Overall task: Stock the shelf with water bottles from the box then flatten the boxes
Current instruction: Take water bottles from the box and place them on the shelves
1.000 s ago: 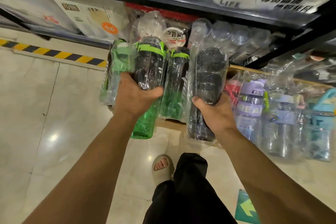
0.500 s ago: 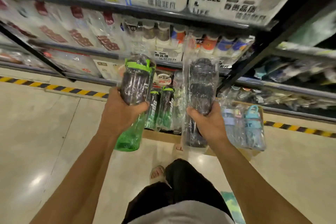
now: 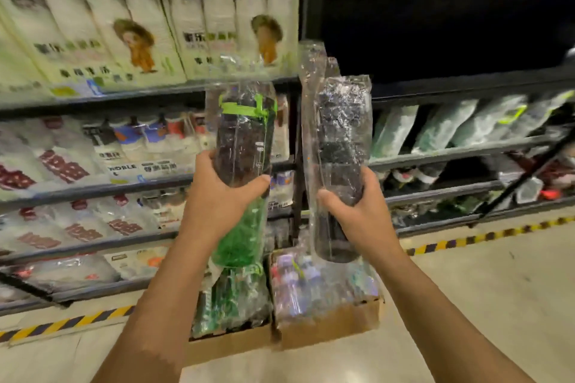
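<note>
**Left hand** [image 3: 217, 199]: the fingers and thumb are wrapped round the mid-body of a tall, cylindrical plastic green-and-black bottle [image 3: 245, 140]. It is smoky dark above and translucent green below, with a lime-green band near the cap. A crinkled clear film sleeve covers it.

**Right hand** [image 3: 357, 214]: this hand is closed likewise round the lower half of a tall black bottle [image 3: 339, 134] of translucent plastic. The bottle is sealed in a glossy clear bag whose loose end stands up past the cap.

**Position:** both bottles are roughly upright, side by side but apart, held high above the open brown cardboard box [image 3: 329, 323].

- **Inside the cardboard box:** film-wrapped purple-and-blue bottles [image 3: 298, 280], blurred.
- **Against its left side:** a second box [image 3: 230, 343] of the same brown board, packed with wrapped green bottles [image 3: 230, 298].
- **Under the cardboard box:** a glossy, pale tiled floor [image 3: 466, 305].
- **Behind the cardboard box:** black metal shelving [image 3: 451, 84], with yellow-and-black striped tape [image 3: 485, 232] along its foot.
- **Far above the cardboard box, to its left:** tall white cartons [image 3: 214, 15] with printed figures, in a row on an upper shelf. The print is too blurred to read.
</note>
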The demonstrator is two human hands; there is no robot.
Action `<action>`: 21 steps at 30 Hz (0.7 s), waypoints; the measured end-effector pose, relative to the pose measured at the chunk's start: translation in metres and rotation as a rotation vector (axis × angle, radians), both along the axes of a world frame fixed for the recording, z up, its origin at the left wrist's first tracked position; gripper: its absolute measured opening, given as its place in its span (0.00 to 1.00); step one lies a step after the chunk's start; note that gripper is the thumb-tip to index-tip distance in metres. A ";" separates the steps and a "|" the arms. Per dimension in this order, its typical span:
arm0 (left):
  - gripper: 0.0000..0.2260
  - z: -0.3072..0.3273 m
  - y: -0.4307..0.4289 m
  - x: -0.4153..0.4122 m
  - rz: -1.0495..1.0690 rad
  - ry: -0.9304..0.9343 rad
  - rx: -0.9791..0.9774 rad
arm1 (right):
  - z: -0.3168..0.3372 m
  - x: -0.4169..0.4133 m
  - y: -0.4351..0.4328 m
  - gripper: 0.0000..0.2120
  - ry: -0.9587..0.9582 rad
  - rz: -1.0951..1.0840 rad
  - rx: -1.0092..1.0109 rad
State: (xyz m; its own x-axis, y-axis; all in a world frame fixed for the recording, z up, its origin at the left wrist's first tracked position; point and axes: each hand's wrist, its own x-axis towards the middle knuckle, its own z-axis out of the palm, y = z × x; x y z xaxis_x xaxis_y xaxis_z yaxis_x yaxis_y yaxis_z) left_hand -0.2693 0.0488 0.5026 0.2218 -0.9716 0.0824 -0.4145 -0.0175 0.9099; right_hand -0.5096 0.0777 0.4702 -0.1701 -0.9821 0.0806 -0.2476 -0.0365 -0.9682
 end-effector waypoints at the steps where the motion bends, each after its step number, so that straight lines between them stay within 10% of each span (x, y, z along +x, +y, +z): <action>1: 0.40 0.016 -0.002 -0.022 -0.017 -0.004 -0.041 | 0.015 -0.022 0.002 0.36 0.008 -0.017 -0.045; 21: 0.35 0.201 -0.087 -0.427 -0.246 0.192 -0.442 | 0.203 -0.428 -0.053 0.48 0.146 -0.238 -0.464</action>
State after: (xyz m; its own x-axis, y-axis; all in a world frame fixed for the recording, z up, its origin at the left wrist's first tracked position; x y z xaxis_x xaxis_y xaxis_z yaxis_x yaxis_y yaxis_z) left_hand -0.6967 -0.0378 0.7037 0.0433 -0.8789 0.4750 -0.1836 0.4604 0.8685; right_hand -0.9372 0.0247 0.6733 -0.3384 -0.7734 0.5360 -0.4321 -0.3783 -0.8187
